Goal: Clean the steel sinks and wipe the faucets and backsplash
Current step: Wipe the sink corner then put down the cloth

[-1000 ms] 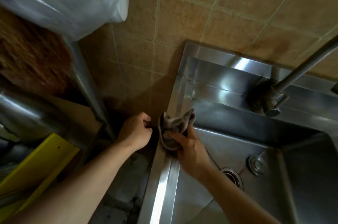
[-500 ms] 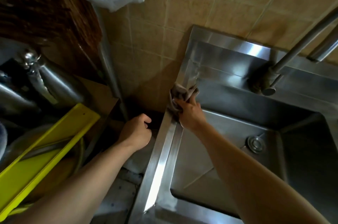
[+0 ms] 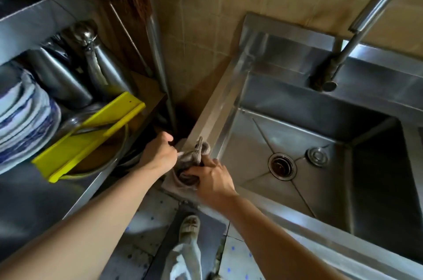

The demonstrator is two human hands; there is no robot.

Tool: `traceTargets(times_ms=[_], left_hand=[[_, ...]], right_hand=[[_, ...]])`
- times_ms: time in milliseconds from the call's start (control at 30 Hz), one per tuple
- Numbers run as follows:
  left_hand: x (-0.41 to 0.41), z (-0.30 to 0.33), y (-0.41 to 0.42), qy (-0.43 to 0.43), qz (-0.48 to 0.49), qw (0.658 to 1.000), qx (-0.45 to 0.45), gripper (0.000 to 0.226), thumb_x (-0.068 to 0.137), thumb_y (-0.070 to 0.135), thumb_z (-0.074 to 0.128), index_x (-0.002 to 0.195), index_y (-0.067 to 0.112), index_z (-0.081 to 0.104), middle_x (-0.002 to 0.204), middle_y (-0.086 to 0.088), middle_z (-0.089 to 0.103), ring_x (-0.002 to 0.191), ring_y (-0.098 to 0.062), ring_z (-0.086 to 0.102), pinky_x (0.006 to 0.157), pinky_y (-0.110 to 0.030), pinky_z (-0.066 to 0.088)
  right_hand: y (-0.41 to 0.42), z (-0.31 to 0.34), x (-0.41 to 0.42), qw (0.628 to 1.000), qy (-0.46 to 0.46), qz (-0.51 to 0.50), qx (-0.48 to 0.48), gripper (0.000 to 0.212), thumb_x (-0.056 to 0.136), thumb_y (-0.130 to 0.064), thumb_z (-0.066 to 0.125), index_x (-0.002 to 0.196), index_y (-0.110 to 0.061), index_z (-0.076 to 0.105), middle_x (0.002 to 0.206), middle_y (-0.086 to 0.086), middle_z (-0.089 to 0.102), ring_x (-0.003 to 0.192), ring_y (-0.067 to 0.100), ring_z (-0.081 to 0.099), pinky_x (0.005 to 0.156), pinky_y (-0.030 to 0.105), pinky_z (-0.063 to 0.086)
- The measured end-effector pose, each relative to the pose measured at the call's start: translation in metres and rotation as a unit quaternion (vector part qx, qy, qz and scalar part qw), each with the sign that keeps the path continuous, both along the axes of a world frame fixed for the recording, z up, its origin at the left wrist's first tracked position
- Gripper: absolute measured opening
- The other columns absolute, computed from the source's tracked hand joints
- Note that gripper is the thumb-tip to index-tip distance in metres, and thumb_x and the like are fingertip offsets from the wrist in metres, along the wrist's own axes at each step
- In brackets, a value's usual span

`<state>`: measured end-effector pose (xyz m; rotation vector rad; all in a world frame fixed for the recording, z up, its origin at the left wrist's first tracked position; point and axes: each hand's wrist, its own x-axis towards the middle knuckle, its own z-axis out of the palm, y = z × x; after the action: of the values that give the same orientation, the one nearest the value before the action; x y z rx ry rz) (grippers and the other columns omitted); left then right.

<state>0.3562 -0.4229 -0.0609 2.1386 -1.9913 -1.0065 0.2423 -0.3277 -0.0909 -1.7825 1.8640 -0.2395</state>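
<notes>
A steel sink (image 3: 286,188) fills the right of the view, with a round drain (image 3: 282,166) in its floor and a loose stopper (image 3: 317,156) beside it. A steel faucet (image 3: 357,35) rises from the sink's steel backsplash (image 3: 297,51) below the tan wall tiles. A crumpled grey cloth (image 3: 192,160) lies on the sink's left rim (image 3: 217,106) near its front corner. My right hand (image 3: 211,180) grips the cloth from the front. My left hand (image 3: 159,154) is curled at the cloth's left edge and seems to pinch it.
To the left stands a steel rack (image 3: 27,19) with stacked blue-and-white plates (image 3: 25,119), steel bottles (image 3: 100,62) and a yellow board (image 3: 91,133) over a bowl. A narrow gap separates the rack and sink. My shoe (image 3: 188,228) is on the tiled floor below.
My right hand has drawn the cloth back along the left rim from the back corner to the front corner. My left hand has moved in to meet the cloth.
</notes>
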Motion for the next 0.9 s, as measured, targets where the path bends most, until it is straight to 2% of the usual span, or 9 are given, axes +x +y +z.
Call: traceTargets(times_ms=[133, 267, 500, 667, 767, 900], left_hand=[[0.001, -0.004, 0.032, -0.044, -0.013, 0.999, -0.009, 0.037, 0.094, 0.014, 0.047, 0.131, 0.015, 0.05, 0.137, -0.011, 0.051, 0.124, -0.032, 0.048, 0.096, -0.034, 0.04], [0.001, -0.012, 0.054, -0.082, -0.038, 0.995, -0.037, 0.036, 0.093, 0.017, 0.048, 0.129, 0.017, 0.052, 0.134, -0.012, 0.052, 0.122, -0.033, 0.049, 0.095, -0.04, 0.043], [-0.006, -0.009, 0.086, -0.196, -0.119, 0.972, -0.055, 0.056, 0.086, 0.02, 0.064, 0.136, 0.02, 0.04, 0.137, -0.01, 0.035, 0.127, -0.031, 0.036, 0.089, -0.043, 0.046], [-0.013, -0.006, 0.091, -0.201, -0.12, 0.971, -0.052, 0.061, 0.082, 0.025, 0.069, 0.135, 0.015, 0.041, 0.138, -0.013, 0.033, 0.127, -0.034, 0.034, 0.094, -0.046, 0.042], [-0.025, -0.005, 0.097, -0.193, -0.127, 0.97, -0.081, 0.061, 0.081, 0.027, 0.07, 0.133, 0.015, 0.04, 0.138, -0.012, 0.03, 0.125, -0.033, 0.034, 0.093, -0.047, 0.042], [-0.047, 0.002, 0.098, -0.136, -0.173, 0.969, -0.111, 0.059, 0.084, 0.029, 0.065, 0.136, 0.023, 0.036, 0.142, -0.007, 0.025, 0.129, -0.03, 0.031, 0.095, -0.048, 0.045]], right_hand=[[0.024, 0.007, -0.001, 0.999, 0.048, 0.009, 0.005, 0.039, 0.096, -0.027, 0.046, 0.132, -0.038, 0.053, 0.137, 0.0, 0.044, 0.116, 0.029, 0.041, 0.099, 0.036, 0.033], [0.065, 0.012, -0.028, 0.997, 0.079, -0.016, 0.012, 0.041, 0.094, -0.028, 0.047, 0.133, -0.038, 0.051, 0.138, 0.0, 0.041, 0.116, 0.029, 0.04, 0.097, 0.036, 0.033], [0.147, 0.007, -0.093, 0.985, 0.112, -0.128, 0.032, 0.044, 0.09, -0.022, 0.049, 0.129, -0.042, 0.052, 0.131, -0.006, 0.042, 0.109, 0.025, 0.041, 0.089, 0.035, 0.033], [0.192, 0.01, -0.128, 0.955, 0.16, -0.243, 0.057, 0.042, 0.091, -0.021, 0.043, 0.129, -0.037, 0.054, 0.129, -0.001, 0.042, 0.111, 0.026, 0.042, 0.094, 0.036, 0.035], [0.21, 0.012, -0.145, 0.932, 0.171, -0.312, 0.075, 0.04, 0.093, -0.018, 0.042, 0.128, -0.031, 0.056, 0.128, 0.001, 0.045, 0.111, 0.025, 0.044, 0.095, 0.035, 0.037], [0.219, 0.023, -0.166, 0.904, 0.107, -0.414, -0.01, 0.03, 0.092, -0.019, 0.05, 0.118, -0.023, 0.064, 0.114, 0.006, 0.057, 0.098, 0.028, 0.053, 0.082, 0.036, 0.046]])
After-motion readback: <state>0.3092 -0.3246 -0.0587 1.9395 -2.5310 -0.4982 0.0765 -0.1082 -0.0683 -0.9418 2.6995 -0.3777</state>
